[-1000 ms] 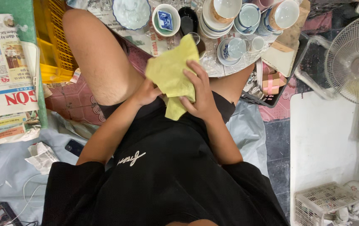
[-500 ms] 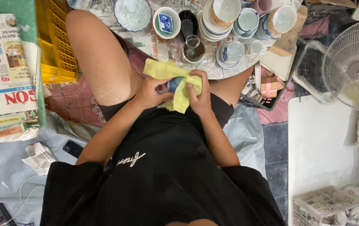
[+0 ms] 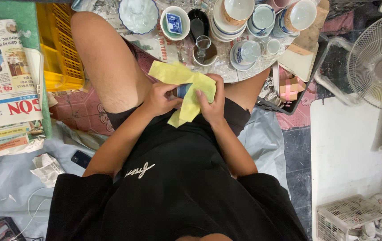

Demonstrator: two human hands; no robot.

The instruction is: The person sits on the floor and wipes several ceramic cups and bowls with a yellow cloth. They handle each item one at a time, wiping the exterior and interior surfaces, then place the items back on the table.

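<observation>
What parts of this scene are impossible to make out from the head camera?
- Small blue item, head view: mostly wrapped by the yellow cloth and covered by the left hand and right hand; its shape is unclear.
- Fan, head view: cut off by the right edge.
- Stacked bowls, head view: cut off by the top edge.
- Phone, head view: partly under the left arm.

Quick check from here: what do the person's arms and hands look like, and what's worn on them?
Both hands, left hand and right hand, are bare: no gloves, rings or watch visible. The forearms are bare too. Short black sleeves of a black shirt with small white script embroidery end near the elbows.
</observation>
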